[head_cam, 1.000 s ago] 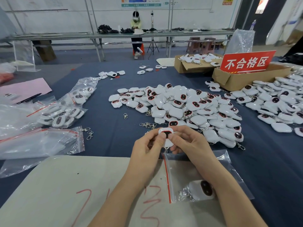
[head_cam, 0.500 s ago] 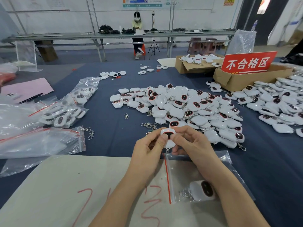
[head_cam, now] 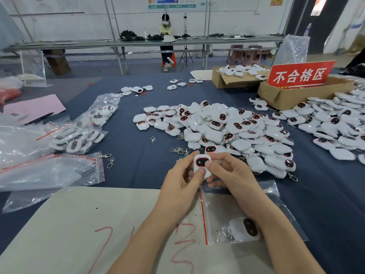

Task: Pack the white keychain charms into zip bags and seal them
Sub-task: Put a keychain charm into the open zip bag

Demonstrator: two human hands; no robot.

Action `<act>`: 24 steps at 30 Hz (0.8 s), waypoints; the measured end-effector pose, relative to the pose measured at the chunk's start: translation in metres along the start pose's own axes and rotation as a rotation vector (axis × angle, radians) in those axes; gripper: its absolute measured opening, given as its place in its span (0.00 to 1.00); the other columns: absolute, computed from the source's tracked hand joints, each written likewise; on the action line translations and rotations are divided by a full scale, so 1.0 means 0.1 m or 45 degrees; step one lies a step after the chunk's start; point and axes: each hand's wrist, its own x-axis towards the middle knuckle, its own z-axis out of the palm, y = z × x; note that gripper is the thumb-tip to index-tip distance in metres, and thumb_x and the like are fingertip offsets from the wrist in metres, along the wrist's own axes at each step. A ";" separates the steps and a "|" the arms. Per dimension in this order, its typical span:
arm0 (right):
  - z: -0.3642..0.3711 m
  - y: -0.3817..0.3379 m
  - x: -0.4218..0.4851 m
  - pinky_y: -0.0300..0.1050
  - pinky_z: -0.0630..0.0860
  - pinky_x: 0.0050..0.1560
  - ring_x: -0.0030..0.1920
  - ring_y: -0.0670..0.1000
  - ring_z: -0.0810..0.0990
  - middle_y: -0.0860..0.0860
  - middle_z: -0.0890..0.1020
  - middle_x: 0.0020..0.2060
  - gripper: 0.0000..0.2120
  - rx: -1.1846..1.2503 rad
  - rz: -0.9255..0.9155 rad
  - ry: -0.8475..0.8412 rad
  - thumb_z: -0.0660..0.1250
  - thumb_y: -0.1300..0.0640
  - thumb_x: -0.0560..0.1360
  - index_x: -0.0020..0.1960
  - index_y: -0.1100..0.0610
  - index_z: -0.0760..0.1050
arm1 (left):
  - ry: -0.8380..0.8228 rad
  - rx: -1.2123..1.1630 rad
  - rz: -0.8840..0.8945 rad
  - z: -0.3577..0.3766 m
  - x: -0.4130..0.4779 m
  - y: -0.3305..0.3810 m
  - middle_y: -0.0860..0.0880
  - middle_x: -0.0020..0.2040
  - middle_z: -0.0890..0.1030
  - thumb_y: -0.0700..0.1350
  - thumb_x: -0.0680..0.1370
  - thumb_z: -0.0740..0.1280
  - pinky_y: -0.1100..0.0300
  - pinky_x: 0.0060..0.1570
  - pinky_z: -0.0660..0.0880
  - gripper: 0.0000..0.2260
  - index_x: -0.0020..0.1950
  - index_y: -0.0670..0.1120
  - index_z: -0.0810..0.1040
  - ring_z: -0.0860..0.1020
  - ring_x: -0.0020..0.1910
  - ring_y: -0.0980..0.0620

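Note:
A white keychain charm (head_cam: 201, 165) with a dark red-rimmed face stands upright between my hands. My left hand (head_cam: 180, 186) pinches its lower part with the thumb on the front. My right hand (head_cam: 230, 176) grips its right side, thumb near the face. Below my hands a clear zip bag (head_cam: 223, 206) with a red strip lies on the beige board, with one charm (head_cam: 245, 229) inside it. A large pile of loose charms (head_cam: 223, 129) lies just beyond my hands on the blue cloth.
Filled and empty zip bags (head_cam: 65, 139) lie at the left. A second charm pile (head_cam: 339, 127) and cardboard boxes with a red sign (head_cam: 300, 75) stand at the right. Loose metal clasps (head_cam: 107, 160) lie on the cloth. A person sits at a far bench (head_cam: 166, 34).
The charm has turned a little more upright in my fingers, its dark face showing more fully. Both hands stay in the same spot.

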 end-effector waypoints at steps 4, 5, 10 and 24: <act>0.01 0.00 0.00 0.40 0.81 0.39 0.37 0.48 0.81 0.52 0.84 0.39 0.08 0.014 -0.007 0.009 0.71 0.59 0.77 0.47 0.46 0.84 | 0.031 -0.035 -0.039 0.01 0.01 -0.02 0.55 0.49 0.85 0.40 0.82 0.68 0.72 0.48 0.74 0.17 0.63 0.61 0.76 0.82 0.47 0.59; 0.01 0.00 0.00 0.40 0.81 0.40 0.37 0.48 0.82 0.52 0.84 0.40 0.08 0.022 -0.005 0.018 0.71 0.59 0.77 0.47 0.46 0.84 | 0.046 -0.066 -0.054 0.02 0.01 -0.02 0.56 0.48 0.85 0.40 0.81 0.68 0.72 0.48 0.74 0.16 0.64 0.59 0.76 0.82 0.47 0.61; 0.02 0.00 -0.01 0.42 0.82 0.46 0.45 0.50 0.85 0.53 0.86 0.45 0.08 0.083 -0.019 -0.018 0.71 0.56 0.76 0.48 0.43 0.83 | 0.203 -0.183 -0.044 0.02 0.02 -0.02 0.55 0.46 0.86 0.38 0.79 0.71 0.69 0.46 0.76 0.10 0.55 0.52 0.82 0.83 0.46 0.57; 0.02 -0.02 -0.03 0.39 0.81 0.50 0.52 0.50 0.85 0.53 0.87 0.50 0.10 0.097 -0.229 -0.048 0.68 0.58 0.72 0.51 0.63 0.76 | 0.230 -0.064 0.159 -0.01 -0.01 -0.02 0.53 0.51 0.84 0.40 0.78 0.73 0.53 0.55 0.78 0.07 0.52 0.52 0.83 0.82 0.53 0.49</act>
